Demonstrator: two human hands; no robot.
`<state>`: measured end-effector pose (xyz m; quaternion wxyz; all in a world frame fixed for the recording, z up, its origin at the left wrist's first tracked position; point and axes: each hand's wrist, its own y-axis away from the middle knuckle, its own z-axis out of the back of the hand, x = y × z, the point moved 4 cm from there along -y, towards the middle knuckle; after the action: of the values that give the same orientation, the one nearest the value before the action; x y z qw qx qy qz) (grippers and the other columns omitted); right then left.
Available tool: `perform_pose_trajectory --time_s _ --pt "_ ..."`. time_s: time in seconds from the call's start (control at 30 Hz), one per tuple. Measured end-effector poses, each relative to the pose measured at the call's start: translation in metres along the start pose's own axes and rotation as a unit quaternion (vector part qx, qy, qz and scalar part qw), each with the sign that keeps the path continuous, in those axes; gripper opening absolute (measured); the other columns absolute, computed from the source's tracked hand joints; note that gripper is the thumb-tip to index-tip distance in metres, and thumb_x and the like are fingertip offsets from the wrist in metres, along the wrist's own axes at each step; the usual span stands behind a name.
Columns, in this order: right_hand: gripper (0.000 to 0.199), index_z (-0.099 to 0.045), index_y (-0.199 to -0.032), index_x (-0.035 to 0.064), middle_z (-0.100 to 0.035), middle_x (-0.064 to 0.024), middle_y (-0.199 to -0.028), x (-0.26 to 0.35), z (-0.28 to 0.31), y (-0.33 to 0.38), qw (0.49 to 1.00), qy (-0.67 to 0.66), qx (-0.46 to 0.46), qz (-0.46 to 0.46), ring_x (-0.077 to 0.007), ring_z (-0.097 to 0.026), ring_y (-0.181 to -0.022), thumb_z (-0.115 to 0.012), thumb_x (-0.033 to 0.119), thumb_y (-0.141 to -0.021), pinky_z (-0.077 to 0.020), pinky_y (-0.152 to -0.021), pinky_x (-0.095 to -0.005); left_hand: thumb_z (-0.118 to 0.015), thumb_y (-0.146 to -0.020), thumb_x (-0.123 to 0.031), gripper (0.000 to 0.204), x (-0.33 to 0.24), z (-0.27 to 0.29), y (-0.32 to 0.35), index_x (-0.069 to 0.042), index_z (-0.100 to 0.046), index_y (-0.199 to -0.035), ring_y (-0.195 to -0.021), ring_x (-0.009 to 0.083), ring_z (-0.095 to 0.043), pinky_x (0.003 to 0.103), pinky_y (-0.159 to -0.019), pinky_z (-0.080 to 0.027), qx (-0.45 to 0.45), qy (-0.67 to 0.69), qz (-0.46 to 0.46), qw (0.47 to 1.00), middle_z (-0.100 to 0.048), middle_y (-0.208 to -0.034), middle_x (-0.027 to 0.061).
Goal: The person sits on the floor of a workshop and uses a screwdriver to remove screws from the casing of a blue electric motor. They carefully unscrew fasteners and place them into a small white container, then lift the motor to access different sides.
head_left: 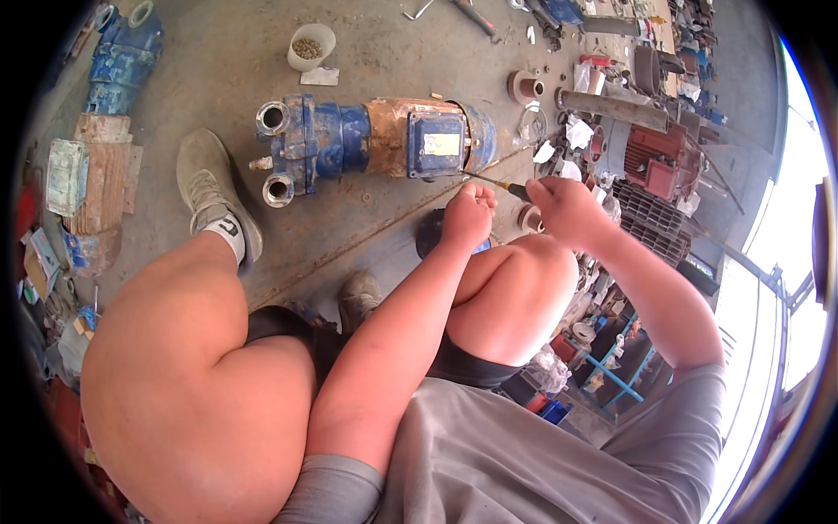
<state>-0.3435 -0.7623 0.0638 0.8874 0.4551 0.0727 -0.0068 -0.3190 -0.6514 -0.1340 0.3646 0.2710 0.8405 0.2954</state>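
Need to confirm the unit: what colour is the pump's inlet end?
Blue, on the pump; head view.

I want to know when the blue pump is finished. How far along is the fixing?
Looks early. The rusty blue pump motor lies whole on the floor, its box cover still on. Loose parts lie scattered around, and a white cup holds small bits. In hand: the right hand points a screwdriver at the motor's edge; the left hand is closed beside it. Opening it up seems left.
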Motion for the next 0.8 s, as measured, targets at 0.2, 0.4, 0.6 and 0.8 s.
perform_pose_trajectory --time_s 0.2,0.4,0.6,0.8 --pt "0.032 -0.066 -0.103 0.001 -0.07 -0.019 -0.077 0.032 0.009 0.023 0.958 0.149 -0.126 0.211 -0.0387 -0.069 -0.075 -0.058 0.032 -0.102 -0.0547 -0.069 -0.0476 -0.049 -0.098 0.002 0.017 -0.01 -0.003 0.0 0.002 -0.057 -0.112 -0.078 0.0155 -0.068 0.031 -0.068 -0.057 0.026 0.057 0.01 0.998 -0.072 -0.104 0.013" --pt "0.031 -0.066 -0.096 0.0016 -0.069 -0.0158 -0.078 0.016 0.001 0.007 0.993 -0.006 -0.111 0.036 -0.0302 -0.068 -0.072 -0.059 0.032 -0.101 -0.0532 -0.068 -0.0418 -0.058 -0.1 -0.002 0.012 -0.02 0.001 -0.001 0.002 -0.061 -0.111 -0.08 0.0147 -0.069 0.029 -0.068 -0.058 0.096 0.068 0.026 0.993 -0.073 -0.1 0.0127" --pt "0.035 -0.072 -0.107 0.0016 -0.062 -0.0069 -0.072 0.0 0.014 0.013 0.975 -0.181 -0.127 -0.004 -0.0146 -0.059 -0.065 -0.057 0.033 -0.104 -0.0484 -0.064 -0.0354 -0.065 -0.102 -0.015 0.015 -0.036 0.012 0.001 -0.001 -0.068 -0.109 -0.078 0.0126 -0.068 0.028 -0.07 -0.058 0.112 0.112 0.034 0.987 -0.074 -0.097 0.0093" --pt "0.033 -0.072 -0.117 0.0039 -0.055 0.0034 -0.069 -0.021 0.034 0.034 0.937 -0.313 -0.152 0.034 -0.0057 -0.052 -0.062 -0.055 0.03 -0.108 -0.0439 -0.061 -0.0244 -0.066 -0.103 -0.025 0.02 -0.066 0.02 0.003 -0.006 -0.067 -0.108 -0.073 0.011 -0.057 0.027 -0.066 -0.051 0.084 0.375 0.062 0.921 -0.062 -0.084 -0.0012"
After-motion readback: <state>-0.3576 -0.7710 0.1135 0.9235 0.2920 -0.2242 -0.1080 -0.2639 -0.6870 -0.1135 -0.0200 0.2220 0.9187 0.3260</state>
